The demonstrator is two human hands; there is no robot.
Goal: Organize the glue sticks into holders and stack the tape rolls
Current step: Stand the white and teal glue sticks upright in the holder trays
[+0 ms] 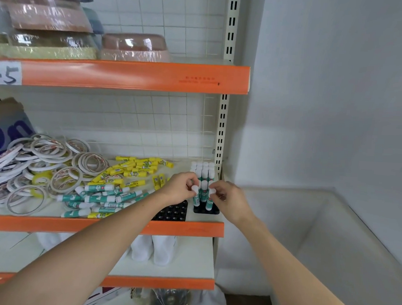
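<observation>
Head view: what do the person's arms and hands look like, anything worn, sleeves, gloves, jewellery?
Both forearms come in bare from the bottom edge, with no sleeves in view up to the frame edge. The left hand and right hand wear no gloves. No watch or wristband shows on either wrist. A small glint on a right-hand finger might be a ring, but it is too small to tell.

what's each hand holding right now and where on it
Each hand pinches a green glue stick by its white cap: left hand on one, right hand on another, both over the black holder.
</observation>
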